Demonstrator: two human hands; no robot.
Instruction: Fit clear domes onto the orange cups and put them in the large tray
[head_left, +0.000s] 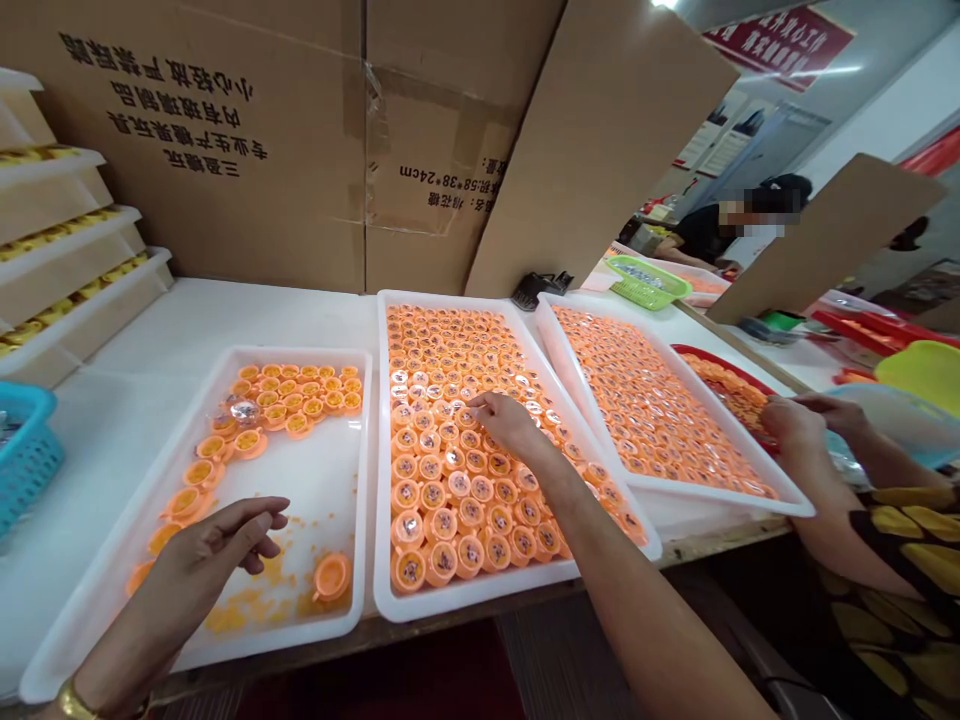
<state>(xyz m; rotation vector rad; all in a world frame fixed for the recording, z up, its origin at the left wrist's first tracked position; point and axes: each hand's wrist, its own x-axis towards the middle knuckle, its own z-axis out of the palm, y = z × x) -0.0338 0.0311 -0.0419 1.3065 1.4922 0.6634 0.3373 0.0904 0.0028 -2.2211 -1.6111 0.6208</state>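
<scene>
My left hand (225,540) hovers over the left white tray (365,500), fingers loosely bent and apart, with nothing visible in them. Under and around it, small orange cups (201,472) with yellow contents line the tray's left side and far end. A single orange cup (331,577) sits near the front right corner. My right hand (504,420) reaches into the middle white tray (384,450), filled with rows of orange cups (442,523) under clear, printed tops. Its fingertips are pinched together at one cup's top; anything between them is too small to make out.
Another filled white tray (795,505) and a red tray (694,352) lie to the right, beside a co-worker's hands (799,425). Stacked trays (82,300) and a blue basket (26,450) stand left. Cardboard (300,230) walls the back, near a black object (541,287).
</scene>
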